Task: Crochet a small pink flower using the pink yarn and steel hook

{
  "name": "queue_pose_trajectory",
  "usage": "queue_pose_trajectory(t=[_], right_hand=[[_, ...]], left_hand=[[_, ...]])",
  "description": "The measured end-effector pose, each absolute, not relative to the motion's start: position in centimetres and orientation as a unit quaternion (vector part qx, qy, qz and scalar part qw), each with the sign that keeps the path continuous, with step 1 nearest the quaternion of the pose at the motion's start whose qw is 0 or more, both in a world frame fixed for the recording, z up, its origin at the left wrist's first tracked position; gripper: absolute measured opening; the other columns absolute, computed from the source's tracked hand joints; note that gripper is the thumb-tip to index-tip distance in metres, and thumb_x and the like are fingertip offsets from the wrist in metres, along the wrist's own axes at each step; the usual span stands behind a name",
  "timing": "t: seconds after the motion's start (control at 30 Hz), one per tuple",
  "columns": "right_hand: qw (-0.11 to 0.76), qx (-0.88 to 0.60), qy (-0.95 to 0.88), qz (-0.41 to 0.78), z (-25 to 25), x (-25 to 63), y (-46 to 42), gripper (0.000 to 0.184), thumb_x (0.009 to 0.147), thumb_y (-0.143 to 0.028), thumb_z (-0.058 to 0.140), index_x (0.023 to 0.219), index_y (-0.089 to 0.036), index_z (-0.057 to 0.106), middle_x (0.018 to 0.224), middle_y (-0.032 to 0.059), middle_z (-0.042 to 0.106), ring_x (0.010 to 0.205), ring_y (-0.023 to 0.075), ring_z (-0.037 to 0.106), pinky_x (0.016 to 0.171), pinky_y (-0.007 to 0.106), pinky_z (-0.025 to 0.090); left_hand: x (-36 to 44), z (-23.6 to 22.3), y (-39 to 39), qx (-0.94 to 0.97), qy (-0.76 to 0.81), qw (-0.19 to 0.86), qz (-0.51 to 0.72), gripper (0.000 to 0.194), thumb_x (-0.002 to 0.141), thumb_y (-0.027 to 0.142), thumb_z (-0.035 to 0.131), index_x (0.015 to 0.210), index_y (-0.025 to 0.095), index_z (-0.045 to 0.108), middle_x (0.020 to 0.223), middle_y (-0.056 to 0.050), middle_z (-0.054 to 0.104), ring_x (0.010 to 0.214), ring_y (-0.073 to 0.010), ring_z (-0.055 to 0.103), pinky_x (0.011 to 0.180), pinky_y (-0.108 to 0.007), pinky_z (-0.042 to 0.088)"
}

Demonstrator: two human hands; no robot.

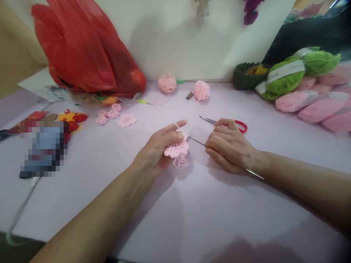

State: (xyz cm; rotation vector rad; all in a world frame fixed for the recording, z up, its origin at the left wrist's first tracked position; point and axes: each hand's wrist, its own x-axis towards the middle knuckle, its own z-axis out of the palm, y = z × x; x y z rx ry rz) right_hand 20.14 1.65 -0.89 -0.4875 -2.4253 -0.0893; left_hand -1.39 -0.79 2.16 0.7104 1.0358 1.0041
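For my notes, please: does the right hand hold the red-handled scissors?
No, the red-handled scissors lie beyond the right hand, which holds a thin steel crochet hook.

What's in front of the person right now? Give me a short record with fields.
left hand: the left hand holds a pink crocheted piece
right hand: the right hand holds a metal crochet hook
strand: pink yarn leads toward a pink yarn ball
nearby: red-handled scissors, crocheted pink flowers
far right: green yarn skeins, pink yarn skeins
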Motion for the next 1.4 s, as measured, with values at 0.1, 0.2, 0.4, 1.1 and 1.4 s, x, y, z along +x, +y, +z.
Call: queue_pose_trajectory(t=[0.1, 0.2, 0.4, 1.1, 1.4], right_hand=[[0.32, -0.18, -0.93, -0.03, -0.8, 20.2, 1.6, 0.016, 0.097, -0.02, 0.044, 0.083, -0.019, 0.051, 0.068, 0.0005, 0.055, 0.064, 0.016, 0.047, 0.088, 0.042, 0.039], [0.315, -0.176, -0.932, -0.029, -0.7, 20.2, 1.6, 0.017, 0.097, -0.02, 0.044, 0.082, -0.019, 0.051, 0.068, 0.0008, 0.055, 0.064, 0.0157, 0.046, 0.088, 0.042, 0.039], [0.319, -0.164, -0.933, -0.02, -0.6, 20.2, 1.6, 0.015, 0.097, -0.019, 0.044, 0.083, -0.019, 0.05, 0.068, 0.0004, 0.055, 0.064, 0.0154, 0.045, 0.088, 0.042, 0.04], [0.335, -0.206, -0.919, 0.012, -0.9, 20.2, 1.6, 0.016, 0.098, -0.016, 0.038, 0.084, -0.02, 0.046, 0.071, 0.0012, 0.053, 0.066, 0.0159, 0.045, 0.085, 0.043, 0.039], [0.324, -0.198, -0.924, 0.046, -0.9, 19.9, 1.2, 0.017, 0.098, -0.016, 0.036, 0.085, -0.021, 0.046, 0.072, -0.0001, 0.052, 0.066, 0.0155, 0.045, 0.085, 0.041, 0.039]], left_hand=[[-1.4, 2.2, -0.8, 0.322, 0.468, 0.689, 0.449, 0.056, 0.071, 0.013, 0.072, 0.126, 0.015, 0.065, 0.083, -0.006, 0.069, 0.064, -0.012, 0.058, 0.058, -0.024, 0.045], [-1.3, 2.2, -0.8, 0.329, 0.472, 0.683, 0.451, 0.054, 0.07, 0.013, 0.071, 0.124, 0.014, 0.066, 0.081, -0.006, 0.068, 0.065, -0.0124, 0.058, 0.059, -0.023, 0.045], [-1.3, 2.3, -0.9, 0.342, 0.474, 0.677, 0.448, 0.054, 0.072, 0.015, 0.07, 0.125, 0.015, 0.067, 0.089, -0.008, 0.07, 0.07, -0.0136, 0.06, 0.061, -0.024, 0.047], [-0.6, 0.8, -1.4, 0.463, 0.407, 0.652, 0.44, 0.042, 0.078, 0.021, 0.078, 0.12, 0.022, 0.069, 0.08, 0.004, 0.055, 0.067, -0.0058, 0.054, 0.059, -0.018, 0.043], [-0.5, 1.0, -1.6, 0.475, 0.427, 0.65, 0.412, 0.042, 0.082, 0.021, 0.073, 0.123, 0.02, 0.066, 0.077, 0.003, 0.056, 0.065, -0.0058, 0.053, 0.057, -0.018, 0.04]])
